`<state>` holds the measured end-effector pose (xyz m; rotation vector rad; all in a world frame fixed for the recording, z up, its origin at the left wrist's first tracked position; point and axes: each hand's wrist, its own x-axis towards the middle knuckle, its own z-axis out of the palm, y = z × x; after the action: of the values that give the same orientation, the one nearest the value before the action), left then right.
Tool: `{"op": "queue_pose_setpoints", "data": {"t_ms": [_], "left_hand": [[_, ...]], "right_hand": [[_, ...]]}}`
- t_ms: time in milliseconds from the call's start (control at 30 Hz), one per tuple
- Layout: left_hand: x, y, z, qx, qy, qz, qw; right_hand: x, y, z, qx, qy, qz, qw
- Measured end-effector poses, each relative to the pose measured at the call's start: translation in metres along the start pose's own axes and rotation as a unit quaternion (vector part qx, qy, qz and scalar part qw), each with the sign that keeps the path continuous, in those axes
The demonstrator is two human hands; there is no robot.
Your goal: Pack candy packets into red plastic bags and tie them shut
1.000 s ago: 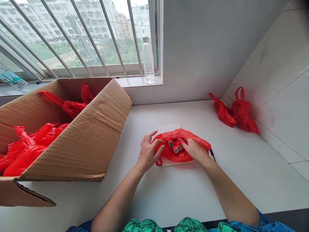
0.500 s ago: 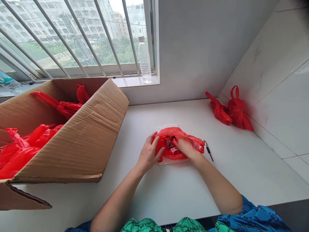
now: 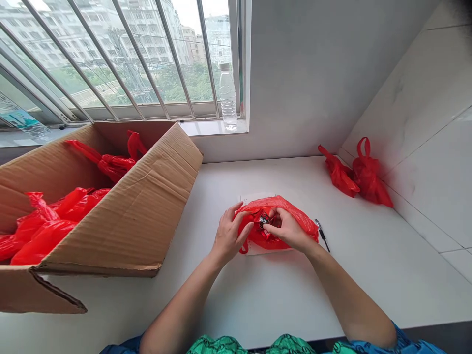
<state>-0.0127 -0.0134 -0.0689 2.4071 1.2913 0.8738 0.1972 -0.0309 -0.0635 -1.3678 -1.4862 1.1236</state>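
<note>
A red plastic bag (image 3: 300, 216) lies with its mouth open on the table, and red shiny wrappers show inside. My left hand (image 3: 228, 234) is at the bag's left rim, its fingers and thumb curved around the plastic. At the mouth, my right hand (image 3: 291, 231) has thumb and forefinger closed on a small wrapped packet (image 3: 264, 220), black and red with white print. Under the bag, a white sheet of paper (image 3: 254, 251) sticks out at the edges. A black pen (image 3: 322, 236) lies just to the right of the bag.
A large open cardboard box (image 3: 125, 216) on the left holds several red bags (image 3: 55, 231). Two tied red bags (image 3: 370, 174) stand in the back right corner by the tiled wall. A clear water bottle (image 3: 228, 101) stands on the sill of the barred window.
My right hand has come up out of the bag toward its mouth, now with the small packet at its fingertips. My left hand stays at the rim. The camera view has shifted slightly.
</note>
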Motion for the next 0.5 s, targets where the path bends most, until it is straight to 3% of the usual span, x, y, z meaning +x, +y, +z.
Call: {"op": "queue_pose_setpoints", "data": {"t_ms": [133,333,500], "left_hand": [[0.001,0.006,-0.007,-0.011,0.034,0.029,0.999],[0.003,0.004,-0.008,0.003,0.052,0.064,0.997],[0.002,0.006,-0.007,-0.003,0.052,0.076,0.996]], "right_hand": [[-0.008,-0.01,0.003,0.099,-0.101,0.017,0.99],[-0.009,-0.014,0.002,0.137,-0.147,0.059,0.978],[-0.01,-0.018,-0.004,0.127,-0.159,0.032,0.978]]}}
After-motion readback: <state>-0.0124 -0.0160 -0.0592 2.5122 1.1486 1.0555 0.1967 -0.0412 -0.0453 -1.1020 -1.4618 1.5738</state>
